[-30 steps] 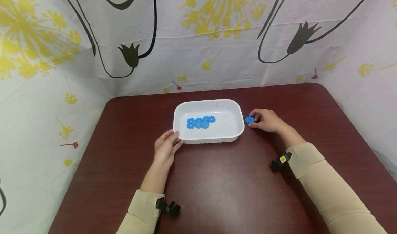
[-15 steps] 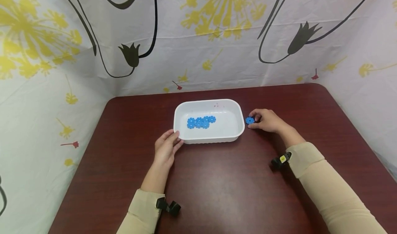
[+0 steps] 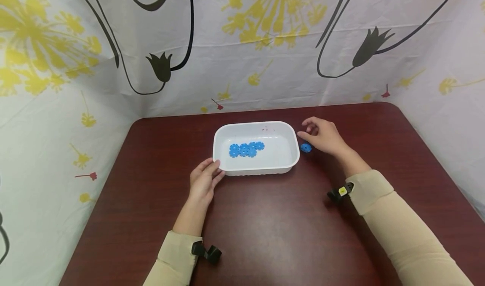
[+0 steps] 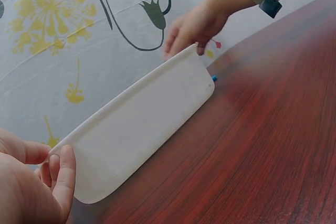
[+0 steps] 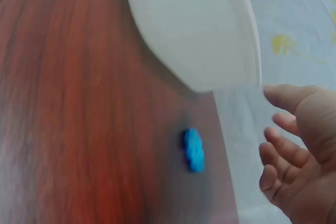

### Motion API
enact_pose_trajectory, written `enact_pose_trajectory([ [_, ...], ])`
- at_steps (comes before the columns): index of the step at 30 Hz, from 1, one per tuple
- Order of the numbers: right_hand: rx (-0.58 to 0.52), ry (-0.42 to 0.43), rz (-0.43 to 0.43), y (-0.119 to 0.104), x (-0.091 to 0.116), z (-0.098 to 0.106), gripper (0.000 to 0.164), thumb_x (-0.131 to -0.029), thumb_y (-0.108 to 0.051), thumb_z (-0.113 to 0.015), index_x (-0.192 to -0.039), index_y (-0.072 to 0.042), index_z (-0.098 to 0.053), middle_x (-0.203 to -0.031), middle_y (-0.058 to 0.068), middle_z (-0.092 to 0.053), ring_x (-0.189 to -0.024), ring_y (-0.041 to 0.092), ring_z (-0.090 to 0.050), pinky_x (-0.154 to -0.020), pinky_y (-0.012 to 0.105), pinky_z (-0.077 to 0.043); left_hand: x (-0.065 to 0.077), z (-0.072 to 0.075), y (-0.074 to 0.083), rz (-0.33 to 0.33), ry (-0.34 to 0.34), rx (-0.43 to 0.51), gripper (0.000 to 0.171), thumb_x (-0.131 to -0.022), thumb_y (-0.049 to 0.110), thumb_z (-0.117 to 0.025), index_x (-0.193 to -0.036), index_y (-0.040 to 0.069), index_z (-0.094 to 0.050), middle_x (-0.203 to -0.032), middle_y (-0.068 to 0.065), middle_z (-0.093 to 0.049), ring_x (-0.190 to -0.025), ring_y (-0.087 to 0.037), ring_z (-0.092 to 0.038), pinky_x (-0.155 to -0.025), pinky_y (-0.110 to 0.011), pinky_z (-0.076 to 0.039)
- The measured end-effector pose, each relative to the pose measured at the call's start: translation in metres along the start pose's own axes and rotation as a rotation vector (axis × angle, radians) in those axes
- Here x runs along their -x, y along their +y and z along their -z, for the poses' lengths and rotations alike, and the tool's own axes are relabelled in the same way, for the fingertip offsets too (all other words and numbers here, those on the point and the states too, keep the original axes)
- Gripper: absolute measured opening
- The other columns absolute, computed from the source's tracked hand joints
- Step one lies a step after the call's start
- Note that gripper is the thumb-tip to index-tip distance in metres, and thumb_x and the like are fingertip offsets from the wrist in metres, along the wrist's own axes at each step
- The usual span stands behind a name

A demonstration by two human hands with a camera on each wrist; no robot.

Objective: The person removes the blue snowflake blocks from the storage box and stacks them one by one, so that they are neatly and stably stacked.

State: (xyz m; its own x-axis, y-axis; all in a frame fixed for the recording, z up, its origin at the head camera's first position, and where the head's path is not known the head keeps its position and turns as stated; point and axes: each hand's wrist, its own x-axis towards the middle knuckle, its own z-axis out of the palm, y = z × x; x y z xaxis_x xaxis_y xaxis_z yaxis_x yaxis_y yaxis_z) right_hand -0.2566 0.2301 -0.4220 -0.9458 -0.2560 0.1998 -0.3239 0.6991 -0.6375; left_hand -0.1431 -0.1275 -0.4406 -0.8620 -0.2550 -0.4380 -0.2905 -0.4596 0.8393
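Note:
My left hand [image 3: 201,181] grips the white plastic tray [image 3: 255,172] by its front left corner, thumb on the rim and fingers outside the wall. Inside the tray, left of its middle, several blue notched snowflake discs [image 3: 244,150] lie grouped together. Just beyond the tray's right end a further blue disc piece [image 3: 306,148] lies on the table; from the right wrist view it looks thick, like stacked discs. Above and behind that piece is my right hand [image 3: 323,137], fingers loosely bent with nothing between them, thumb close to the tray's right rim.
The dark red wooden table [image 3: 265,227] carries the tray near its far side. A white curtain [image 3: 242,67] with yellow and grey flower prints hangs behind and along both sides. Black camera mounts sit on both sleeve cuffs.
My right hand has let go of the blue disc piece and risen up and away, slightly toward the tray. The piece stays on the table. My left hand keeps its hold on the tray.

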Motion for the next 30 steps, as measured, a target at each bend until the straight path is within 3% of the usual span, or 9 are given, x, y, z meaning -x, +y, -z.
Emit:
enact_pose_trajectory([
  [5, -0.061, 0.109, 0.085, -0.017, -0.008, -0.008, 0.027, -0.092, -0.015, -0.076, -0.112, 0.0, -0.067, -0.089, 0.011, -0.062, -0.078, 0.023, -0.061, -0.067, 0.022, -0.048, 0.0, 0.0, 0.0, 0.001, 0.002, -0.003, 0.039, -0.096, 0.005, -0.068, -0.131, -0.001, -0.053, -0.104, -0.011, -0.057, -0.084, -0.016, -0.062, -0.083, -0.029, -0.062],
  [8, -0.097, 0.121, 0.12, -0.028, -0.012, -0.014, 0.025, -0.091, -0.012, -0.077, -0.112, -0.001, -0.066, -0.09, 0.01, -0.063, -0.078, 0.022, -0.062, -0.066, 0.017, -0.048, -0.001, 0.0, 0.0, 0.002, 0.003, 0.0, 0.039, -0.096, 0.005, -0.068, -0.131, -0.002, -0.053, -0.105, -0.012, -0.057, -0.085, -0.016, -0.062, -0.083, -0.029, -0.062],
  [11, -0.12, 0.105, 0.145, -0.039, -0.015, -0.02, 0.026, -0.09, -0.009, -0.077, -0.112, 0.001, -0.066, -0.092, 0.011, -0.063, -0.08, 0.022, -0.062, -0.067, 0.019, -0.05, -0.001, 0.001, 0.0, 0.0, 0.002, -0.002, 0.04, -0.096, 0.006, -0.069, -0.132, -0.002, -0.053, -0.106, -0.012, -0.056, -0.086, -0.016, -0.062, -0.083, -0.029, -0.062],
  [21, -0.197, -0.019, 0.151, -0.059, -0.026, -0.042, 0.028, -0.091, -0.006, -0.076, -0.114, 0.005, -0.066, -0.1, 0.016, -0.068, -0.093, 0.027, -0.064, -0.083, 0.043, -0.059, -0.002, 0.001, 0.0, -0.005, 0.002, 0.003, 0.038, -0.095, 0.005, -0.07, -0.129, -0.001, -0.055, -0.106, -0.012, -0.057, -0.084, -0.016, -0.062, -0.083, -0.03, -0.062],
  [30, -0.202, -0.103, 0.18, -0.068, -0.034, -0.056, 0.027, -0.092, -0.006, -0.075, -0.114, 0.006, -0.066, -0.104, 0.017, -0.068, -0.095, 0.029, -0.066, -0.085, 0.045, -0.06, -0.002, 0.001, 0.0, -0.006, 0.001, 0.007, 0.036, -0.094, 0.004, -0.07, -0.127, -0.001, -0.056, -0.104, -0.011, -0.057, -0.083, -0.016, -0.062, -0.083, -0.03, -0.062],
])
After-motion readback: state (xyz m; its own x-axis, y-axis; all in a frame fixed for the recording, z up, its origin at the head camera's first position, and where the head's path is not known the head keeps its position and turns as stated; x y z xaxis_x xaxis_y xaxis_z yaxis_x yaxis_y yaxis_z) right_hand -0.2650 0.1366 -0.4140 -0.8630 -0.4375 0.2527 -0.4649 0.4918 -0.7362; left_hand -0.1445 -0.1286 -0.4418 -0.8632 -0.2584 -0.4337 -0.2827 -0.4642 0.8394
